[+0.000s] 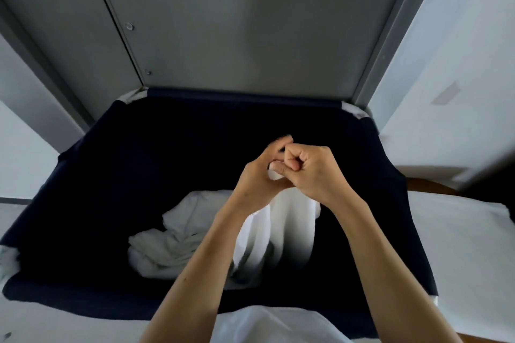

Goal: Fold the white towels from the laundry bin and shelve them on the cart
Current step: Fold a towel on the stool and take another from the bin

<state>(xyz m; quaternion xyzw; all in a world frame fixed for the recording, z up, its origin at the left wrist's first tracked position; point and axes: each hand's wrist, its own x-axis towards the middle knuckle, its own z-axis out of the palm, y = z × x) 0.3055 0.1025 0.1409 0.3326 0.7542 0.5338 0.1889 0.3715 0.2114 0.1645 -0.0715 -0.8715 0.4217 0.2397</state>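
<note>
The bottom of the white towel (281,220) is lost in the dark laundry bin (111,164); curled fingers of the left hand (257,175) and right hand (313,172) pinch its top, hiding it; a crumpled towel (167,239) lies beside it; a grey panel (250,22) stands behind.

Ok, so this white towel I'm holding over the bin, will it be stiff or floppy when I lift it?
Probably floppy: the held towel hangs in loose folds below the left hand and right hand pinching it. Likely light for its size, since a pinch at one spot carries it. Its lower end reaches into the laundry bin, so it may drag.
</note>
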